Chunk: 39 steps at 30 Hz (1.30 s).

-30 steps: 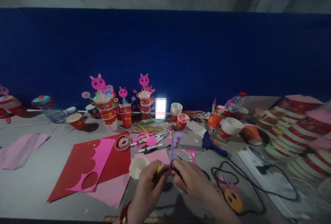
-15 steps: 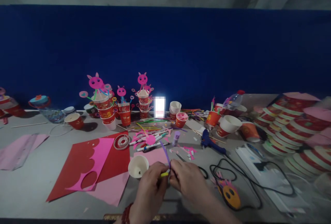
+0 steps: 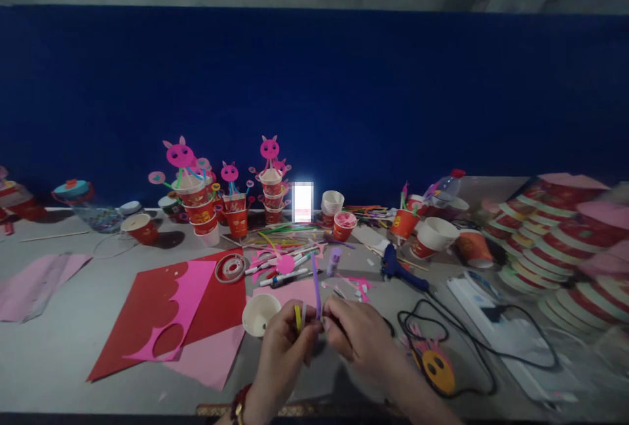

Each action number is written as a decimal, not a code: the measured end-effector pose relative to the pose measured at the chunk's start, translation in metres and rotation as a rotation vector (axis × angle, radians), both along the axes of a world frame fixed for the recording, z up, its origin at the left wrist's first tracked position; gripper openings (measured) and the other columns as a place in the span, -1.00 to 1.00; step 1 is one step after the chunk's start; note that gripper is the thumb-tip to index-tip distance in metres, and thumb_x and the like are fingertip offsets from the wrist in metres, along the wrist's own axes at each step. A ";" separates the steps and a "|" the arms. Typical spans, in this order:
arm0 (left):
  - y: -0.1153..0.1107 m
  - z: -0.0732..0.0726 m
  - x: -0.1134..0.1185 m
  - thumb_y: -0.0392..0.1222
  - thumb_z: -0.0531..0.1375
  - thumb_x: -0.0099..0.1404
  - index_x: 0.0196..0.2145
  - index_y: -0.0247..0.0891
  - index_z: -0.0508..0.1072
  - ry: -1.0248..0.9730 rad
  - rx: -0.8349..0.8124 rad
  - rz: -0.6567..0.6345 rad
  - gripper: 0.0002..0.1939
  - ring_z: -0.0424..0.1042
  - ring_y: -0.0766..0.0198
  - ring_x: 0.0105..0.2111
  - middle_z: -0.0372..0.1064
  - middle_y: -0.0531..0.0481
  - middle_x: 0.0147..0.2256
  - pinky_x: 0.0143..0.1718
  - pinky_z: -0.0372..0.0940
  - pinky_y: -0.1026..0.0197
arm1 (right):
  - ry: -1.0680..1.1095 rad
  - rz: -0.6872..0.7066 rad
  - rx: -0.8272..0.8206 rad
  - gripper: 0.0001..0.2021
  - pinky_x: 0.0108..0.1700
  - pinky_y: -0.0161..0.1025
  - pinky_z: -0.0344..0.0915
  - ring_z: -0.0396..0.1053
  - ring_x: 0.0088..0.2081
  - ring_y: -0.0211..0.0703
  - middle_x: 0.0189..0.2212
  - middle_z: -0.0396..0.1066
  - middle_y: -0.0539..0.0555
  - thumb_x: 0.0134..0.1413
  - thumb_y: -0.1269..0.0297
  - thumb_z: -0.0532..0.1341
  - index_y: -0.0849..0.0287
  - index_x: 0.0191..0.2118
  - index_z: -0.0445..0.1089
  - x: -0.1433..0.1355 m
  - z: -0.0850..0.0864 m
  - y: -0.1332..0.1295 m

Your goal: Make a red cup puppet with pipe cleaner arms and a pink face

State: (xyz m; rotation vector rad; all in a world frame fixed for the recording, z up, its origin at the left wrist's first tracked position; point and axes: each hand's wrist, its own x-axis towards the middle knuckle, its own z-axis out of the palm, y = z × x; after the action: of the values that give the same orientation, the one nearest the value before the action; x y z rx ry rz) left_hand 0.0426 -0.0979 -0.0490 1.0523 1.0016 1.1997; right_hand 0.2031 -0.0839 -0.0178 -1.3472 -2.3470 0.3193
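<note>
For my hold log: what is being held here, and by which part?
The hands, left and right, pinch the purple strip near its lower end.

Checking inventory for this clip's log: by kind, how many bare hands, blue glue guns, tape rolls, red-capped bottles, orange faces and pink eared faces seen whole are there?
Bare hands: 2
Blue glue gun: 1
Tape roll: 1
Red-capped bottle: 1
Orange face: 1
Pink eared faces seen whole: 3
Total: 9
</note>
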 end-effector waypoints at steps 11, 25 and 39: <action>-0.004 -0.009 -0.006 -0.05 0.25 0.30 -0.33 -0.25 0.47 0.150 0.145 -0.022 -0.80 0.17 0.43 -0.64 0.26 0.10 -0.48 -0.65 0.10 0.40 | -0.077 0.092 -0.222 -0.87 -0.39 -0.25 -0.05 0.32 -0.42 -0.18 -0.43 0.46 0.00 0.25 0.42 0.08 0.12 -0.33 0.29 0.006 0.016 0.005; -0.007 -0.009 -0.007 -0.21 0.17 0.35 -0.39 -0.21 0.40 0.418 0.301 -0.008 -0.87 0.23 0.35 -0.56 0.31 0.07 -0.46 -0.52 0.14 0.34 | -0.043 0.025 -0.217 -0.88 -0.42 -0.27 -0.08 0.26 -0.46 -0.19 -0.50 0.38 -0.06 0.14 0.46 0.15 0.12 -0.39 0.26 0.003 0.009 -0.001; -0.003 -0.001 -0.010 -0.25 0.18 0.29 -0.41 -0.23 0.41 0.505 0.294 -0.037 -0.89 0.26 0.26 -0.44 0.32 0.04 -0.47 -0.39 0.14 0.30 | -0.058 0.123 -0.227 -0.88 -0.40 -0.28 -0.02 0.28 -0.44 -0.19 -0.46 0.44 -0.03 0.15 0.49 0.12 0.12 -0.35 0.28 0.012 0.016 0.001</action>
State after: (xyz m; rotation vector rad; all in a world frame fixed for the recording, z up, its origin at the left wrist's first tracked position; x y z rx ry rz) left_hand 0.0326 -0.1011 -0.0503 1.6537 1.2026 1.0932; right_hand 0.2153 -0.0824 -0.0013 -1.3288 -2.5090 0.6071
